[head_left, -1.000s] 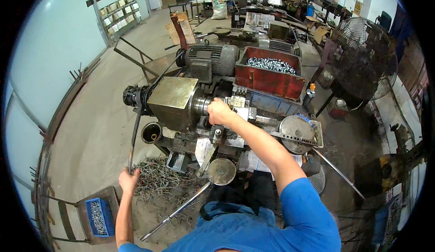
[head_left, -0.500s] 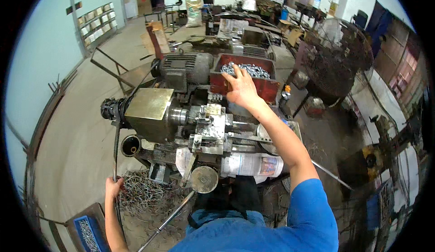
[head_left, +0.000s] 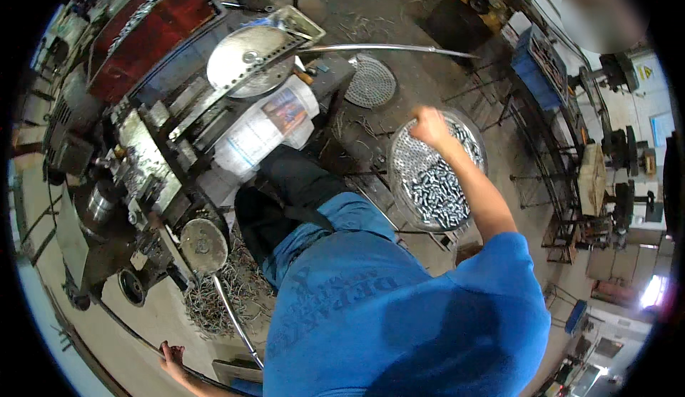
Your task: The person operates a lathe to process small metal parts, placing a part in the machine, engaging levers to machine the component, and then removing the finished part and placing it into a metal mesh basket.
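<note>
My right hand (head_left: 430, 127) is closed over the far part of a round perforated metal tray (head_left: 412, 156). Its fingers are bunched together, and I cannot make out what they hold. Many short shiny metal pins (head_left: 439, 197) lie heaped in the near and right part of that tray. At the lower left, my left hand (head_left: 173, 363) is closed around a long dark bar (head_left: 128, 329) beside the machine. A slim metal handle (head_left: 232, 315) with a round disc (head_left: 204, 246) at its end stands between that hand and my legs.
On the left is a greasy machine (head_left: 146, 158) with newspaper (head_left: 267, 126) on its edge. Behind it stands a red bin (head_left: 153, 37) of metal parts. Metal shavings (head_left: 232, 290) pile on the floor. A blue crate (head_left: 539, 69) and machines line the right side.
My view has swung to the right. My right hand has gone from the red bin to the round tray, its spread fingers now bunched. My left hand stays on the dark bar.
</note>
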The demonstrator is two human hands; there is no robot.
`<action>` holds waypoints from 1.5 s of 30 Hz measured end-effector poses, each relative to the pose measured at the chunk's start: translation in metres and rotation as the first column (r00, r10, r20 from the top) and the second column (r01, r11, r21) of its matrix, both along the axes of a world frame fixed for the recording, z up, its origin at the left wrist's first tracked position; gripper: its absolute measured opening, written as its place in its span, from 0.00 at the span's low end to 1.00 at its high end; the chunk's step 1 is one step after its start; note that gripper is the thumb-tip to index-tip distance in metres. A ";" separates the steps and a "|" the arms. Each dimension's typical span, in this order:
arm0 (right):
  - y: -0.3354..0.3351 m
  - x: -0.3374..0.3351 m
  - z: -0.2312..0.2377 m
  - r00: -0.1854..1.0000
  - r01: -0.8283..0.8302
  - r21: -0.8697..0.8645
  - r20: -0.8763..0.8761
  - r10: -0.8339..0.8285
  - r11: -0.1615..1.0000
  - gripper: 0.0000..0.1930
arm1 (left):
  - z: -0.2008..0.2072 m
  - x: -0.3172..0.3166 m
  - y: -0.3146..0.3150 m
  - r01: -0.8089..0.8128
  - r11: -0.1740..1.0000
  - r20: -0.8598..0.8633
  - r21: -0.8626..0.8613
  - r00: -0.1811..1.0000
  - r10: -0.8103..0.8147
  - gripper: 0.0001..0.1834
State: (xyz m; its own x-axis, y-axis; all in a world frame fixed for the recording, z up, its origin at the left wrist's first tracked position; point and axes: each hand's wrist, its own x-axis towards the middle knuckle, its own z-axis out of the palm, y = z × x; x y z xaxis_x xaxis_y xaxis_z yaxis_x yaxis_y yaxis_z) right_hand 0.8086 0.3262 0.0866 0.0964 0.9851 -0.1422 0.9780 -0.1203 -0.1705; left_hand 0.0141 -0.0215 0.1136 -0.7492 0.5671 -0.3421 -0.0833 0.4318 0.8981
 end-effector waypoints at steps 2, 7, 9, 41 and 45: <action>-0.055 0.043 -0.045 0.999 0.030 -0.107 0.039 -0.025 0.994 0.16 | -0.006 -0.014 0.000 0.045 0.999 0.008 -0.017 0.999 -0.045 0.18; -0.117 0.049 -0.066 0.989 -0.073 -0.380 0.090 0.115 0.922 0.15 | -0.006 -0.012 -0.002 0.034 0.997 0.077 -0.064 0.997 -0.029 0.18; -0.128 0.060 -0.083 0.961 -0.229 -0.389 0.058 0.272 0.892 0.16 | -0.003 -0.002 0.002 -0.014 0.995 0.000 -0.103 1.000 0.014 0.19; -0.020 -0.372 0.146 -0.266 -0.634 0.767 -0.334 0.904 0.097 0.24 | 0.091 0.273 0.216 0.301 0.611 0.299 0.732 0.663 -0.686 0.22; -0.026 -0.383 0.151 -0.220 -0.637 0.770 -0.240 0.945 0.047 0.23 | 0.096 0.262 0.209 0.335 0.635 0.209 0.696 0.752 -0.625 0.17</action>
State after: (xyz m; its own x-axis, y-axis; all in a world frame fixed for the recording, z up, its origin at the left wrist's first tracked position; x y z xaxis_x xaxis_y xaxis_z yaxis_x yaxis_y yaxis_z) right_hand 0.4255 0.3006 0.2380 -0.7534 0.0918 0.6511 -0.2648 0.8641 -0.4281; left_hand 0.2762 0.1875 0.2092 -0.1794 0.9838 0.0035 -0.4281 -0.0813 0.9001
